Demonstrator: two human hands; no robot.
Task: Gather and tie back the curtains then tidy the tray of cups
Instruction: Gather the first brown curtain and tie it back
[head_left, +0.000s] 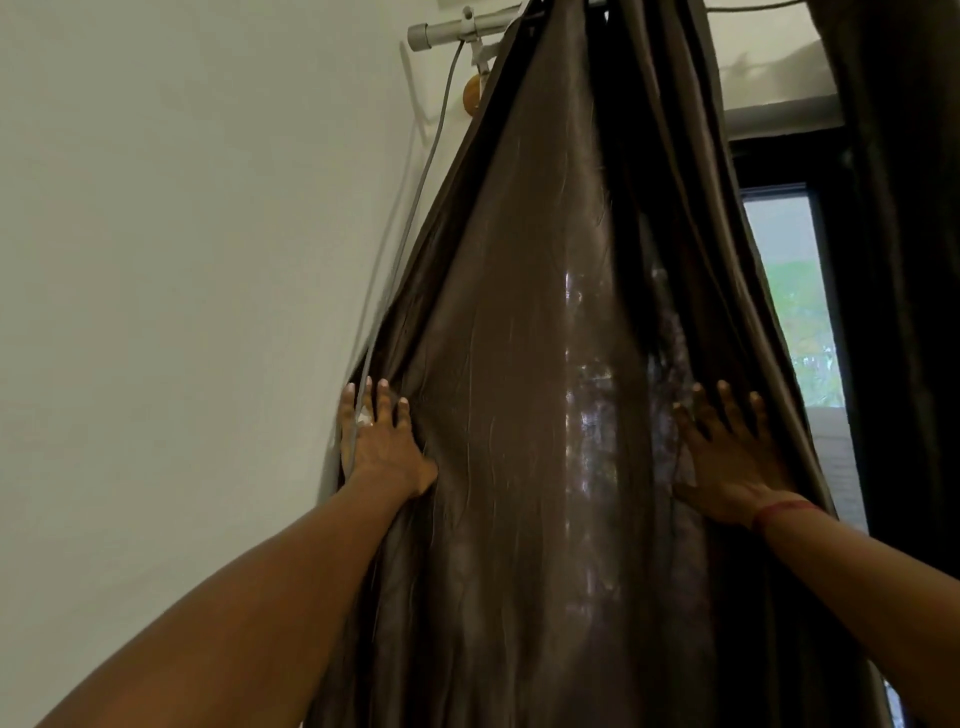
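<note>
A dark brown curtain (519, 338) hangs bunched from a grey rod (452, 31) at the top of the view. My left hand (376, 441) lies flat on its left edge by the wall, fingers straight and spread. A grey cord (415, 208) runs down from the rod across that hand. On the curtain's right edge my right hand (727, 457) presses flat with fingers spread; a red band circles its wrist. The tray of cups is not in view.
A pale wall (182, 260) fills the left side. A window (800, 312) with a dark frame shows daylight to the right of the curtain. A second dark curtain (904, 260) hangs at the far right.
</note>
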